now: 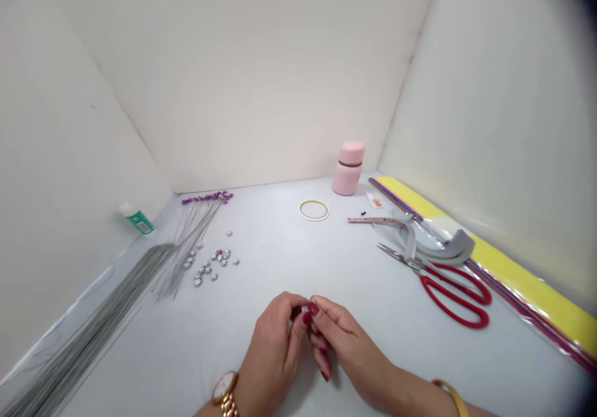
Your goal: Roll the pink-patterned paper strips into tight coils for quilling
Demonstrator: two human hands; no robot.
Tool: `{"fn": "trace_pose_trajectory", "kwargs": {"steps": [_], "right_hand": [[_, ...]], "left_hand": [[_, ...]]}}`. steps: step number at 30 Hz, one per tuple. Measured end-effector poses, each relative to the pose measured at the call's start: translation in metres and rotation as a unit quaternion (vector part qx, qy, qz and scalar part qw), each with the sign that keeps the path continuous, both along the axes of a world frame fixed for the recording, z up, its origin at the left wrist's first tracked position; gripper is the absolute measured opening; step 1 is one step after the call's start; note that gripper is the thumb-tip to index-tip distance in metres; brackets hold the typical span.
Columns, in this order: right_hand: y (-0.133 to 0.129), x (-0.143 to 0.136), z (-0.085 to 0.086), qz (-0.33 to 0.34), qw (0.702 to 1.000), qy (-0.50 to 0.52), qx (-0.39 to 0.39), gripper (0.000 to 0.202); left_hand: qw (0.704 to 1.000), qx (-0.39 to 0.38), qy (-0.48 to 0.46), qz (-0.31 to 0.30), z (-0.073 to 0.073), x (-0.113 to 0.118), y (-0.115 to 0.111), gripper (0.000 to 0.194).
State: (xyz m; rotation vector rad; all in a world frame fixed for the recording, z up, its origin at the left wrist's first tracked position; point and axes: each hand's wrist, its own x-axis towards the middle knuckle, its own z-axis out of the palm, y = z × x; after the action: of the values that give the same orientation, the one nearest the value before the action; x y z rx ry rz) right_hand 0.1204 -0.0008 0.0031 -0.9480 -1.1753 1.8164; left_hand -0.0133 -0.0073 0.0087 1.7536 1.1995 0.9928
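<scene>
Near the front of the table, my left hand (pixel 280 339) and my right hand (pixel 342 342) meet at the fingertips. Both are closed in a pinch on a small silvery-white piece (pixel 305 309), mostly hidden by the fingers and thumbs; its exact kind does not show. To the left of my hands lie several small silver folded stars (pixel 205 270), one with a red spot. Behind them, thin wire stems (pixel 198 230) end in small purple heads (pixel 209 197).
A thick bundle of grey wires (pixel 107 317) runs along the left, near a green-and-white tube (pixel 140 221). A tape roll (pixel 314 210) and pink flask (pixel 349 169) stand farther back. At right lie red-handled scissors (pixel 459 296), silver strips (pixel 457 249) and yellow packaged sheets (pixel 504 268).
</scene>
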Motion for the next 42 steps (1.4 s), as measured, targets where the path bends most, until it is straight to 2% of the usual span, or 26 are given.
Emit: {"fn": "trace_pose_trajectory", "kwargs": {"steps": [3, 5, 11, 17, 26, 31, 37, 42], "right_hand": [[0.001, 0.005, -0.001, 0.018, 0.999, -0.027, 0.011, 0.037], [0.001, 0.008, -0.001, 0.027, 0.999, -0.040, 0.018, 0.038], [-0.002, 0.007, 0.001, 0.040, 0.999, 0.002, -0.026, 0.036], [-0.005, 0.001, 0.001, 0.033, 0.999, 0.029, -0.030, 0.034], [-0.013, -0.007, 0.004, -0.011, 0.997, 0.053, -0.057, 0.038], [-0.013, -0.008, 0.002, -0.023, 0.997, 0.057, -0.053, 0.037], [-0.010, -0.004, 0.006, -0.006, 0.998, 0.042, -0.055, 0.034], [-0.009, 0.000, 0.006, 0.023, 0.998, 0.046, -0.047, 0.036]], "left_hand": [[0.985, 0.081, 0.151, -0.031, 0.002, -0.005, 0.004, 0.021], [0.968, 0.124, 0.210, -0.051, 0.001, -0.007, 0.006, 0.022], [0.939, 0.211, 0.270, -0.038, -0.003, -0.008, 0.007, 0.022], [0.926, 0.268, 0.267, -0.008, -0.005, -0.006, 0.004, 0.022], [0.920, 0.286, 0.268, 0.006, -0.009, -0.002, 0.002, 0.023], [0.932, 0.260, 0.253, 0.008, -0.013, -0.001, 0.002, 0.022], [0.963, 0.174, 0.204, -0.024, -0.006, -0.004, 0.003, 0.024], [0.956, 0.203, 0.208, -0.046, -0.003, -0.008, 0.003, 0.025]]}}
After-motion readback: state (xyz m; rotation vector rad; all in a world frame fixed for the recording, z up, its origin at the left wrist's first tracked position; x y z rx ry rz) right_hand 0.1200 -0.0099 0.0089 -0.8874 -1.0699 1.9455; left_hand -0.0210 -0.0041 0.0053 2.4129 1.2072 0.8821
